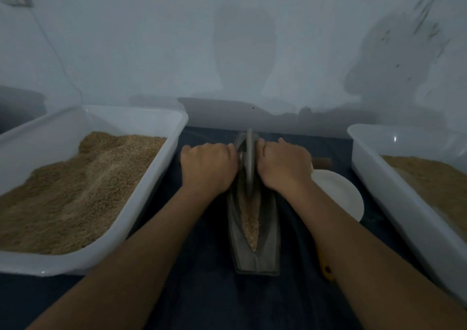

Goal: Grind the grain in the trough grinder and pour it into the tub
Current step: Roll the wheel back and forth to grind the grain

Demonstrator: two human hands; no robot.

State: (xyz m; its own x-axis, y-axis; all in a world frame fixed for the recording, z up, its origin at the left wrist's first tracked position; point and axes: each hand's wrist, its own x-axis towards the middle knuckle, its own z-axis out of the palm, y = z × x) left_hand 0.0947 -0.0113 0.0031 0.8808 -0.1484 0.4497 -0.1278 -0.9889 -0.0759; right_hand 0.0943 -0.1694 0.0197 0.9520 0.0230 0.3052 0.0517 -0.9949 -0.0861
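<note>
- Still underway, by my reading: coarse grain (250, 224) lies in the near end of the trough grinder (255, 228), not yet poured.
- Farther along, the left hand (207, 164) and right hand (284, 164) each grip the axle handle beside the wheel (249, 162).
- The left tub (141, 198) and right tub (374, 178) flank them, both partly filled.

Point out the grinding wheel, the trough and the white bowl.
grinding wheel (249, 162), head view, on its rim.
trough (270, 228), head view, on its right wall.
white bowl (338, 193), head view, on its inside.
</note>
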